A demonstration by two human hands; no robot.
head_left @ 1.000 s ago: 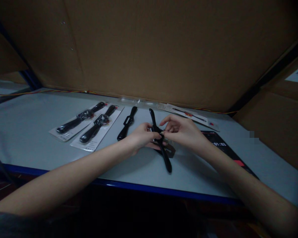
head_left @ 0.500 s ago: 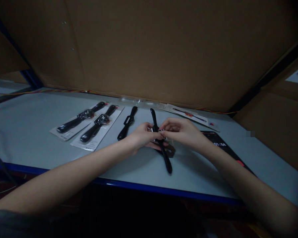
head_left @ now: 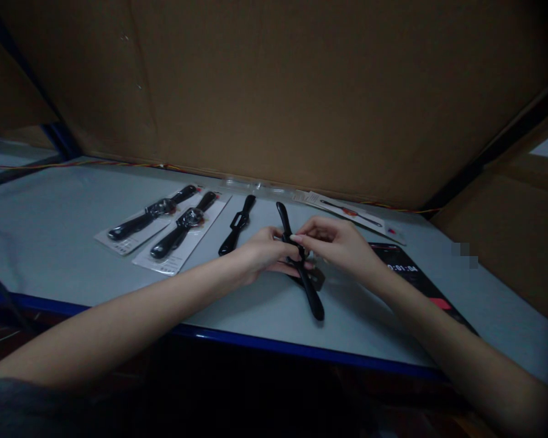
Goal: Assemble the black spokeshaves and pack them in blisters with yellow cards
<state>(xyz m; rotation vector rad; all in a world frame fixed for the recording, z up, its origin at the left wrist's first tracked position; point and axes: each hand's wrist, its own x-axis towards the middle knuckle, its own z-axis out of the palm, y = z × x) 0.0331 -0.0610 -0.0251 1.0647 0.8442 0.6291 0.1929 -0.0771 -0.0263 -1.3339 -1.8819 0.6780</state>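
Observation:
A black spokeshave (head_left: 311,293) with two long handles is held above the table in front of me, one handle pointing away, the other toward me. My left hand (head_left: 270,252) grips its middle from the left, thumb on top and fingers underneath. From the right, my right hand (head_left: 335,240) is closed in a pinch at the same middle part. Whatever is between those fingertips is too small and covered to make out. Just left of my left hand lies a second black spokeshave body (head_left: 240,222), with an open slot in its centre.
Two packaged spokeshaves (head_left: 164,208) (head_left: 192,218) lie on cards at the left. A printed card pack (head_left: 351,213) and clear plastic packaging (head_left: 258,187) lie along the cardboard back wall (head_left: 265,91). A black phone (head_left: 418,283) showing a timer is beside my right forearm.
My right fingertips have shifted slightly at the spokeshave's middle, and a light, shiny bit seen there before is now covered. The near handle has swung a little to the right.

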